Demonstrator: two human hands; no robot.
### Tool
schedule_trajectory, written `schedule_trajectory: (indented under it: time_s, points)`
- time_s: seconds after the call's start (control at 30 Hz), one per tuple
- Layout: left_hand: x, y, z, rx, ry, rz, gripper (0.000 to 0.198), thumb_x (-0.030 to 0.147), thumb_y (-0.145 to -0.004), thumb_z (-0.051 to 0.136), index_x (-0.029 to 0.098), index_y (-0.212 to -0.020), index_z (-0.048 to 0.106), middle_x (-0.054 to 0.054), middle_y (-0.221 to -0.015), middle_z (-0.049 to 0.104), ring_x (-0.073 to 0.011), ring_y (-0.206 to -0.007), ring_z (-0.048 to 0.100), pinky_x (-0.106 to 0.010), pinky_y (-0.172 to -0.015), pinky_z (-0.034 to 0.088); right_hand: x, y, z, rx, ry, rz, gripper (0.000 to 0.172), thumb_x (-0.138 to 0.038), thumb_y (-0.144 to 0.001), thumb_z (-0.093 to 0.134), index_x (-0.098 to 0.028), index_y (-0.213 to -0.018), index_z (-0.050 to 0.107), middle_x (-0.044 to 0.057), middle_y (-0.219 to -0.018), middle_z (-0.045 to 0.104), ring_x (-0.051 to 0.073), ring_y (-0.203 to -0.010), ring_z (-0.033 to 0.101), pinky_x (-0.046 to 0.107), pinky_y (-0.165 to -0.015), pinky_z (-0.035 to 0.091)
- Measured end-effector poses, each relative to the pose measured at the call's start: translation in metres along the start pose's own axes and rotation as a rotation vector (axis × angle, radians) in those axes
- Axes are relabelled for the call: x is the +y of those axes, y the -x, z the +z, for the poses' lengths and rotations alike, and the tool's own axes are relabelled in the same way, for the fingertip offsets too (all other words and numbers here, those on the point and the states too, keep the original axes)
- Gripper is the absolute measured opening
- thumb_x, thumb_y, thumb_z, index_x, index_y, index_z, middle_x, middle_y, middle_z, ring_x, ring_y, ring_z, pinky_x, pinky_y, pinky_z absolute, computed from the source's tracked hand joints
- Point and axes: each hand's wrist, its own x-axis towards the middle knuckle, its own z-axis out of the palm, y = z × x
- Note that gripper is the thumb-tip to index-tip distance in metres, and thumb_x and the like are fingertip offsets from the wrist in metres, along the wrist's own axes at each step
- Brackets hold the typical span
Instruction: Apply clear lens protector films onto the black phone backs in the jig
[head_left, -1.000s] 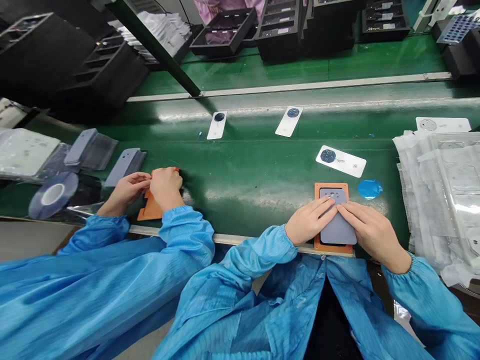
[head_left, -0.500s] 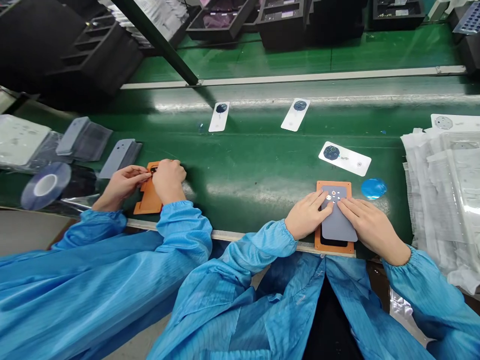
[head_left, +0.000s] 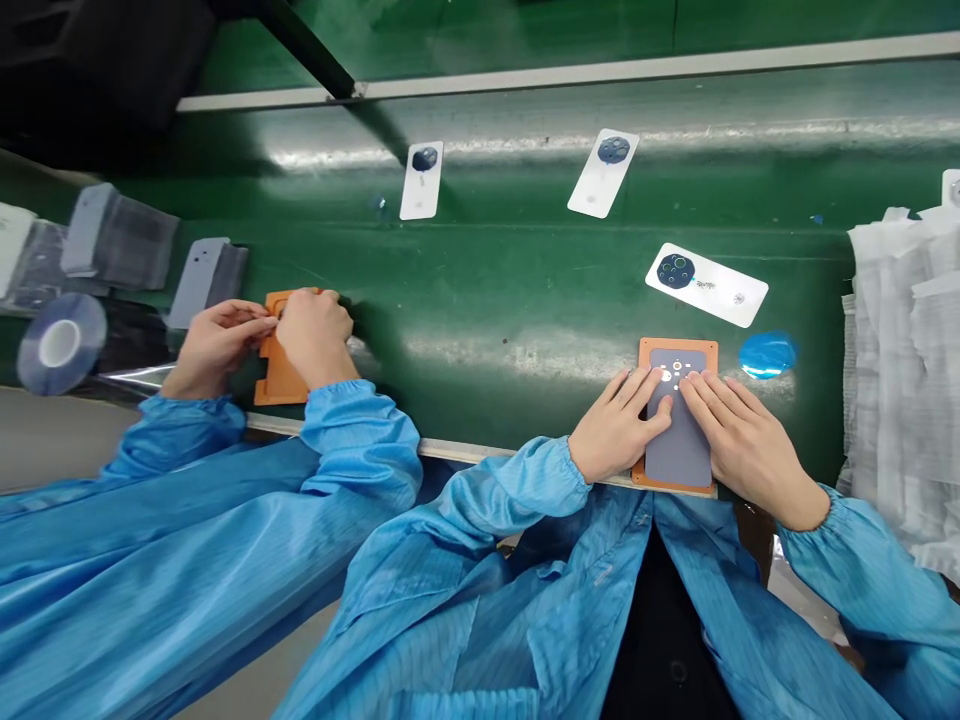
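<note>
A grey phone-back-shaped sheet (head_left: 679, 445) with small cutouts near its top lies inside an orange jig (head_left: 676, 344) at the table's front edge. From the left, my left hand (head_left: 611, 430) rests its outstretched fingertips on the sheet's upper part beside the cutouts. My right hand (head_left: 750, 440) lies over the right side, its long fingers flat and pointing toward the same area. Neither hand is wrapped around anything. Just beyond the jig sits a white phone back cover (head_left: 716, 290) with a dark round camera area; a round blue film (head_left: 768, 355) lies right of it.
Two more white covers (head_left: 422, 190) lie farther back. To the left, a co-worker's hands (head_left: 315, 335) work at another orange jig (head_left: 281, 375). Stacked grey sheets (head_left: 199, 280) and a tape roll (head_left: 61, 343) stand beyond. White wrapped stacks (head_left: 900, 380) border the right.
The grey sheet, tilted with the jig's dark bed showing below it, now sits straight within the jig. My hands shifted slightly with it. The camera view has tipped downward.
</note>
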Motion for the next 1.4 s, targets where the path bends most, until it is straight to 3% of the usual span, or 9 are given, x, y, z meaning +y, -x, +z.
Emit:
schedule_trajectory:
  time_s: [0.3, 0.53, 0.67, 0.77, 0.87, 1.0, 1.17, 1.3, 1.4]
  points:
    - [0.005, 0.006, -0.009, -0.057, 0.050, -0.010, 0.054, 0.017, -0.089, 0.060, 0.007, -0.142, 0.058, -0.030, -0.162, 0.044, -0.0469, -0.142, 0.050, -0.065, -0.117, 0.047, -0.012, 0.013, -0.002, -0.037, 0.007, 0.047, 0.076, -0.004, -0.090, 0.049, -0.002, -0.165, 0.034, 0.023, -0.162, 0.051, 0.037, -0.150, 0.050, 0.055, -0.125, 0.043]
    - [-0.021, 0.001, -0.013, -0.037, 0.263, 0.025, 0.060, 0.025, -0.092, 0.070, 0.012, -0.149, 0.055, -0.023, -0.164, 0.046, -0.0505, -0.160, 0.027, -0.072, -0.125, 0.037, 0.000, 0.017, -0.001, 0.119, -0.200, 0.023, 0.055, -0.005, -0.097, 0.049, -0.014, -0.150, 0.059, 0.017, -0.152, 0.062, 0.036, -0.142, 0.060, 0.056, -0.120, 0.050]
    - [-0.013, -0.011, -0.022, 0.292, 0.642, -0.168, 0.076, 0.037, -0.091, 0.081, 0.018, -0.156, 0.048, -0.021, -0.163, 0.049, -0.0403, -0.157, 0.040, -0.060, -0.128, 0.040, -0.009, 0.022, -0.012, 0.477, -0.764, 0.239, 0.038, -0.015, -0.101, 0.058, -0.027, -0.135, 0.072, 0.008, -0.141, 0.072, 0.032, -0.134, 0.067, 0.055, -0.115, 0.056]
    - [0.010, -0.028, -0.024, 0.498, 1.021, -0.311, 0.044, 0.039, -0.096, 0.076, 0.019, -0.133, 0.066, -0.014, -0.131, 0.075, -0.0273, -0.121, 0.074, -0.040, -0.108, 0.060, -0.016, 0.017, -0.013, 0.770, -1.366, 0.486, 0.022, -0.019, -0.099, 0.065, -0.032, -0.113, 0.077, 0.000, -0.114, 0.081, 0.025, -0.107, 0.079, 0.047, -0.096, 0.067]
    - [0.035, -0.042, -0.028, 0.630, 1.126, -0.311, 0.017, 0.034, -0.097, 0.075, 0.017, -0.101, 0.076, -0.007, -0.096, 0.081, -0.0178, -0.088, 0.079, -0.027, -0.084, 0.063, -0.013, 0.011, -0.007, 0.806, -1.836, 0.648, 0.011, -0.022, -0.090, 0.073, -0.031, -0.095, 0.075, -0.004, -0.096, 0.081, 0.017, -0.091, 0.079, 0.034, -0.084, 0.068]
    - [0.051, -0.051, -0.036, 0.765, 0.999, -0.185, 0.008, 0.025, -0.092, 0.081, 0.018, -0.094, 0.077, -0.005, -0.095, 0.083, -0.0170, -0.089, 0.080, -0.027, -0.086, 0.064, -0.003, 0.009, 0.000, 0.779, -2.169, 0.765, 0.011, -0.023, -0.080, 0.078, -0.029, -0.087, 0.071, -0.005, -0.084, 0.076, 0.013, -0.089, 0.075, 0.025, -0.081, 0.066]
    - [0.052, -0.052, -0.035, 0.892, 0.962, -0.115, 0.004, 0.019, -0.092, 0.081, 0.018, -0.093, 0.077, -0.006, -0.095, 0.083, -0.0186, -0.093, 0.081, -0.030, -0.089, 0.066, -0.012, 0.001, 0.000, 0.799, -2.134, 0.764, 0.017, -0.025, -0.075, 0.084, -0.029, -0.083, 0.069, -0.005, -0.081, 0.072, 0.014, -0.088, 0.074, 0.027, -0.083, 0.065]
    - [0.050, -0.056, -0.025, 0.884, 1.089, -0.299, 0.021, 0.036, -0.089, 0.085, 0.019, -0.082, 0.075, -0.005, -0.087, 0.080, -0.0175, -0.082, 0.077, -0.030, -0.078, 0.063, -0.035, -0.023, -0.003, 0.852, -1.875, 0.705, 0.025, -0.027, -0.074, 0.091, -0.028, -0.092, 0.073, -0.004, -0.089, 0.075, 0.014, -0.087, 0.072, 0.029, -0.084, 0.063]
    - [0.033, -0.074, -0.028, 0.824, 1.233, -0.475, 0.036, 0.051, -0.087, 0.084, 0.018, -0.081, 0.074, -0.003, -0.080, 0.076, -0.0152, -0.074, 0.070, -0.028, -0.071, 0.057, -0.029, -0.059, -0.012, 0.941, -1.748, 0.689, 0.030, -0.025, -0.073, 0.094, -0.023, -0.097, 0.075, -0.002, -0.095, 0.077, 0.013, -0.090, 0.072, 0.029, -0.091, 0.060]
